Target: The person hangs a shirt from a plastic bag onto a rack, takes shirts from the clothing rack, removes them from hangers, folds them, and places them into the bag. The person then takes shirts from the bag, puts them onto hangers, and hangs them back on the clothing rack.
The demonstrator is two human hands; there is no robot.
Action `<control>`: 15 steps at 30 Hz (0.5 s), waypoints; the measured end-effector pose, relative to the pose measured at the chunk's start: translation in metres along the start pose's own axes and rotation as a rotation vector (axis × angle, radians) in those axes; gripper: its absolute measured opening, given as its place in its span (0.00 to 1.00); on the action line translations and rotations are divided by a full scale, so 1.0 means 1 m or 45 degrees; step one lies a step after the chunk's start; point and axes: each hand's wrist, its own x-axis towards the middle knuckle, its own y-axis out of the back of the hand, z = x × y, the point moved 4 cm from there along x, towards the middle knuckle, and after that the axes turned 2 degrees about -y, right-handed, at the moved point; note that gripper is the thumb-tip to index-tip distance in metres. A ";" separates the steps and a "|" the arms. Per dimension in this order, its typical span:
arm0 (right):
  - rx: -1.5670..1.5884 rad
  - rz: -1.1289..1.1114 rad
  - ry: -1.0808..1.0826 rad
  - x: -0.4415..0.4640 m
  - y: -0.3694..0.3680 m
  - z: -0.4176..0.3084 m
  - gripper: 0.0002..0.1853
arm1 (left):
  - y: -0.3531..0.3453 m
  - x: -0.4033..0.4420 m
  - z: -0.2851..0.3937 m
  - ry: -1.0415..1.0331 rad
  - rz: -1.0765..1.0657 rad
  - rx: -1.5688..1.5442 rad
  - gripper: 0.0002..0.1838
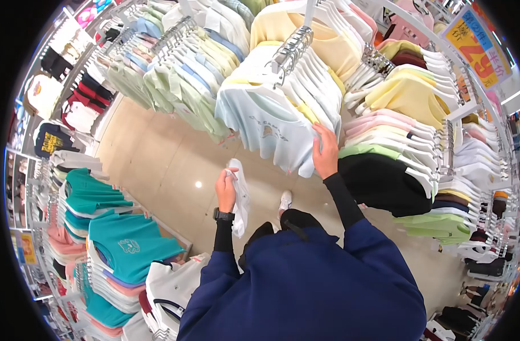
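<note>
My left hand (226,190) is closed on a crumpled white cloth (238,196) that hangs down beside the wrist; its exact kind does not show. Against the right side of a light blue T-shirt (265,125) lies my right hand (326,152), fingers stretched out and thumb apart. This shirt faces me at the front of a rack, on a white hanger (274,94), with small lettering and a print on its chest. White and yellow shirts hang close behind it.
A black shirt (379,182) juts out on the right. Teal T-shirts (132,244) hang at the lower left, pale green shirts (180,102) at the upper left. An orange price sign (477,48) stands at the upper right. Tiled floor (152,153) runs between the racks.
</note>
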 end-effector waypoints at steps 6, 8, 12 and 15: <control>0.092 -0.068 -0.067 0.025 -0.008 0.024 0.15 | -0.021 0.064 0.037 -0.069 -0.125 0.134 0.14; 0.143 -0.119 -0.094 0.034 -0.008 0.032 0.13 | -0.028 0.088 0.045 -0.134 -0.180 0.156 0.14; 0.135 -0.219 -0.068 0.045 -0.003 0.031 0.10 | -0.050 0.138 0.086 -0.480 -0.161 0.301 0.16; 0.186 -0.252 -0.139 0.043 -0.010 0.034 0.07 | -0.072 0.165 0.126 -0.574 -0.229 0.332 0.19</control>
